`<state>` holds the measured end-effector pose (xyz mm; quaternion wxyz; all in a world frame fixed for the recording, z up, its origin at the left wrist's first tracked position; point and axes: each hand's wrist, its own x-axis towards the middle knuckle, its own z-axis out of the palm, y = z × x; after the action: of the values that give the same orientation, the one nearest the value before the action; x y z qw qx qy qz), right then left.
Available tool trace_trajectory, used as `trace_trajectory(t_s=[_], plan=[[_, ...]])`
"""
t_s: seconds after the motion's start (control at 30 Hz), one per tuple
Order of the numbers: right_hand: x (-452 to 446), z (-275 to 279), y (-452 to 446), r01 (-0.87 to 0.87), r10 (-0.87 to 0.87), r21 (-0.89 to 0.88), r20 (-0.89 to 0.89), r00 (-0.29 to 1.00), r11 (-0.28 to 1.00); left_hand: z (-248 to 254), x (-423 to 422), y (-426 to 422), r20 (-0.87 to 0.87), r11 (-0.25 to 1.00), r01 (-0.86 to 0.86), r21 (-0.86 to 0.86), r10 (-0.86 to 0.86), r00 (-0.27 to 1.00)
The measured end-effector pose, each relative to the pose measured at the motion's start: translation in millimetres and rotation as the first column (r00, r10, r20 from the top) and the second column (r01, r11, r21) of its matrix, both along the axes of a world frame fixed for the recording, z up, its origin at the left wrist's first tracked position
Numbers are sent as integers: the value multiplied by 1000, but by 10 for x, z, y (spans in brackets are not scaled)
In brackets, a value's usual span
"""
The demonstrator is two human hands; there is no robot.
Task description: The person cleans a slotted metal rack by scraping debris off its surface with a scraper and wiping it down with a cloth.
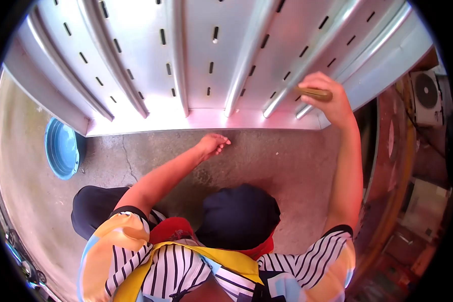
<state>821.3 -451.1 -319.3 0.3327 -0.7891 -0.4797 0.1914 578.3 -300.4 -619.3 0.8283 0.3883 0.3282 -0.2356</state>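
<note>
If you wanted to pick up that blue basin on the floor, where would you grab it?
Probably by the near rim of the blue basin, coming from the person's side with the left hand: the rim offers a graspable edge, while the metal panel crowds the far right side.

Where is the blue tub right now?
In the head view, the blue tub is on the concrete floor at the left, just beside the near left corner of the slotted metal panel.

A blue basin stands on the cracked concrete floor at left; at far right, a pale boxy unit with a dark round front
</note>
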Motion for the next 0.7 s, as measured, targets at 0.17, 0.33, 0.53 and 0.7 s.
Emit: trace_trajectory(t_s=[0.17, 0.33, 0.53, 0.7], plan=[[-442, 227, 321, 163, -126, 252, -155, 980, 954, 320, -20, 43, 57, 992, 118, -44, -115, 992], [-656, 557, 1164, -57, 7, 436, 114, 993, 898, 557, 55, 59, 161, 993, 93, -75, -80, 984], [-776, 538, 1409, 144, -81, 337, -197, 977, 930, 705, 173, 278, 184, 996, -76, -47, 83, 979], [-903, 367, 803, 210, -129, 249, -308, 943, 945, 546, 97, 311, 170, 992, -59, -110, 77, 982]])
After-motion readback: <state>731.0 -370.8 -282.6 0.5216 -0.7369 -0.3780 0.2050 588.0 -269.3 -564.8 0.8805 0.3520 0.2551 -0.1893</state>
